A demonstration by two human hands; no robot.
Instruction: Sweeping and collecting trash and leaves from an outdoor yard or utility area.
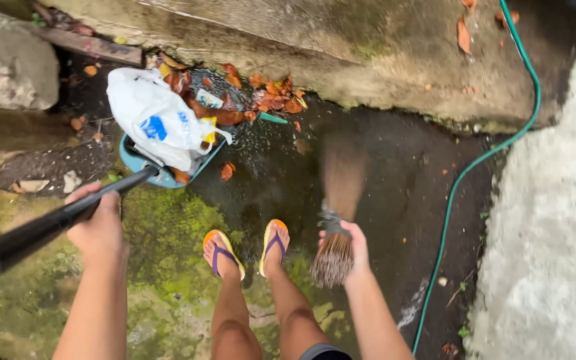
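Gripping dustpan handle (48, 227) in left hand (98, 223), clenching blurred broom (338, 220) in right hand (355, 250); risking slipping on wet moss (161, 247), scattering leaves (268, 93) at twelve o'clock.

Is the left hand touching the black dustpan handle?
Touching. The head view shows the left hand with fingers wrapped around the black dustpan handle, no gap between them. The right hand grips a broom.

Wet ground (381, 173): leaves (275, 90), hose (481, 160).
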